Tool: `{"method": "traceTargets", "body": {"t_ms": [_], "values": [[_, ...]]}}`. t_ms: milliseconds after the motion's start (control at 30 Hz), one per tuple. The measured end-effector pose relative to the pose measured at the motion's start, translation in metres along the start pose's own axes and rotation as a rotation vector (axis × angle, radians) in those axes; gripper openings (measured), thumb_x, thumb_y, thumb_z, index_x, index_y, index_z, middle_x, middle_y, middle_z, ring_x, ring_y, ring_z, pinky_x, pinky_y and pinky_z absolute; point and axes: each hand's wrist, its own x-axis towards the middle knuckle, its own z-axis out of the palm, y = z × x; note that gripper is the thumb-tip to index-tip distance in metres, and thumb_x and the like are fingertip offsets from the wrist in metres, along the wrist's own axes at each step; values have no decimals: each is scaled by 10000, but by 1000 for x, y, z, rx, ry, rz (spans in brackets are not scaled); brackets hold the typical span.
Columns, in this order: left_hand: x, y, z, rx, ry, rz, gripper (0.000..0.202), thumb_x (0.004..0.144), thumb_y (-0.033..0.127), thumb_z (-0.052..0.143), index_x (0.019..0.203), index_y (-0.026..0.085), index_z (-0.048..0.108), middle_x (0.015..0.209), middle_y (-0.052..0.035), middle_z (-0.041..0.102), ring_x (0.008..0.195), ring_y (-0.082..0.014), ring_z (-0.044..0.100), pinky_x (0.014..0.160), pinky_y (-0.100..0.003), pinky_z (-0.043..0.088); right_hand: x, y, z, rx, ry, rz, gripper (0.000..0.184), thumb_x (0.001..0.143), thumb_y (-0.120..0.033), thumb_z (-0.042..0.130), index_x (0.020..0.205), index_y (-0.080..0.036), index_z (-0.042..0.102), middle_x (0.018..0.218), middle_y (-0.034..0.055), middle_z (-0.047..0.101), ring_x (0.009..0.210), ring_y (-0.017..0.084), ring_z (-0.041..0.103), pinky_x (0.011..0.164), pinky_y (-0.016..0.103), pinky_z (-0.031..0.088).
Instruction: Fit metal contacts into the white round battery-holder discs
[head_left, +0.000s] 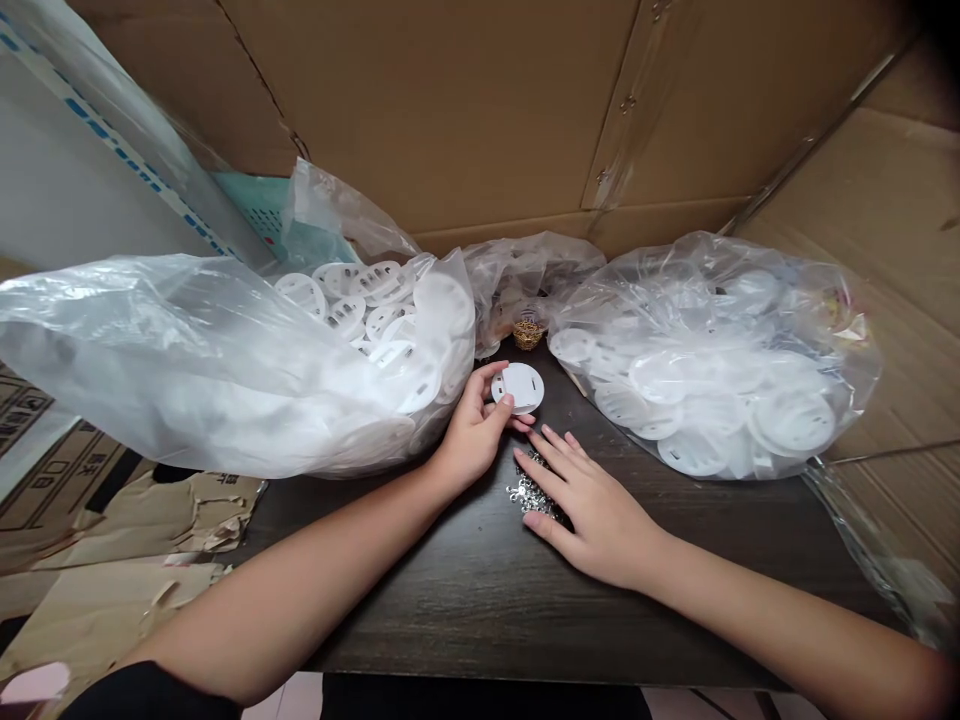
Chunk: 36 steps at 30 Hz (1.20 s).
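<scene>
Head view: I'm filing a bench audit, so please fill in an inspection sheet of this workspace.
Surface: dark wood-grain tabletop.
Job's things: slotted round white plastic disc in hand; pile of small silvery metal pieces on the tabletop.
Clutter: left clear plastic bag and right clear plastic bag, both holding many similar discs; gold-coloured pieces between them, towards the back.
Hands: left hand grips the disc at its edge; right hand is spread, partly covering the metal pile, contact unclear.
Cables: nothing seen on the tabletop.
Surroundings: cardboard wall behind; turquoise perforated basket at back left; torn cardboard at lower left.
</scene>
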Motion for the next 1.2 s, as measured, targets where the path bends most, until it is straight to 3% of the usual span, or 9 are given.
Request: {"method": "traceTargets", "body": {"t_ms": [200, 333, 400, 467, 567, 667, 767, 967, 1200], "values": [[-1, 1, -1, -29, -32, -31, 484, 920, 336, 648, 1337, 227, 429, 1338, -125, 552, 786, -123, 723, 709, -267, 601, 2, -8, 2, -17, -26, -51, 624, 1010, -446, 496, 1587, -244, 375, 1672, 96, 232, 1557, 345, 188, 1242, 645, 248], [-1, 2, -2, -48, -51, -48, 481, 916, 318, 653, 1336, 213, 444, 1281, -115, 586, 768, -122, 722, 723, -273, 601, 7, -4, -14, 130, 94, -10, 526, 1020, -345, 499, 1539, -281, 446, 1605, 73, 415, 1455, 279, 448, 1195, 549, 412], [-1, 2, -3, -54, -42, -48, 475, 917, 315, 653, 1333, 205, 451, 1236, -109, 607, 756, -129, 720, 697, -270, 598, 14, 3, -30, 160, 199, -1, 385, 1019, -264, 494, 1387, -244, 604, 1407, 87, 628, 1252, 244, 632, 1070, 462, 532], [0, 1, -3, -58, -17, -47, 466, 928, 322, 643, 1337, 204, 454, 1208, -109, 619, 750, -142, 720, 668, -274, 596, 21, 14, -48, 86, 260, -55, 246, 1001, -209, 512, 1148, -199, 709, 1057, 71, 749, 927, 202, 712, 833, 379, 586], [0, 0, -3, -75, 7, -58, 437, 952, 323, 609, 1346, 210, 455, 1187, -108, 627, 745, -150, 717, 665, -288, 602, 30, 33, -65, -95, 192, -102, 209, 990, -201, 521, 1066, -174, 714, 892, 50, 714, 765, 184, 666, 707, 356, 538], [2, 0, -2, -84, 12, -68, 399, 967, 290, 574, 1342, 214, 460, 1160, -96, 620, 729, -144, 712, 661, -288, 601, 31, 48, -66, -197, -16, -88, 249, 1010, -231, 497, 1139, -196, 706, 934, 56, 671, 775, 188, 648, 686, 352, 522], [3, 0, -1, -71, 14, -78, 376, 973, 260, 547, 1336, 211, 462, 1149, -88, 605, 717, -140, 709, 655, -284, 598, 27, 58, -58, -168, -89, -90, 249, 1019, -243, 490, 1164, -199, 687, 1006, 69, 632, 786, 174, 634, 692, 339, 521], [3, 2, -1, -34, 1, -103, 370, 976, 255, 538, 1334, 207, 461, 1188, -105, 598, 726, -142, 710, 640, -276, 590, 26, 67, -53, -17, -91, -106, 237, 1049, -248, 447, 1005, -168, 665, 1000, 69, 614, 829, 155, 616, 743, 314, 514], [2, 1, -2, -27, -11, -75, 367, 986, 271, 529, 1342, 209, 463, 1227, -111, 611, 716, -120, 708, 659, -263, 602, 34, 57, -37, -3, -2, -153, 240, 1038, -284, 503, 1182, -260, 694, 998, 45, 636, 836, 152, 620, 730, 303, 487]]}}
